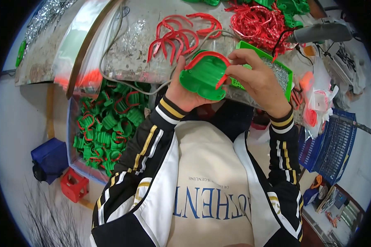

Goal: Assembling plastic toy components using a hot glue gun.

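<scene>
My left hand [175,89] is closed around a green molded plastic piece [204,76], a hollow shell with a lobed front edge, tilted so its inside shows. A red curved plastic handle [209,54] arches over the shell's far rim. With thumb and fingertips, my right hand [257,78] pinches the handle's right end against the shell's side. Exactly how that end meets the shell is hidden by the fingers. Just behind my right wrist, a bright green tray [291,80] of small silver metal pieces sits on the worktable [132,61].
Loose red handles [181,37] lie beyond my hands, beside a heap of red strips [255,22]. A grey cable crosses the tabletop. Below its left edge, a bin [71,148] holds many green-and-red pieces. A red stool [75,185] and blue crate [334,144] stand on either side.
</scene>
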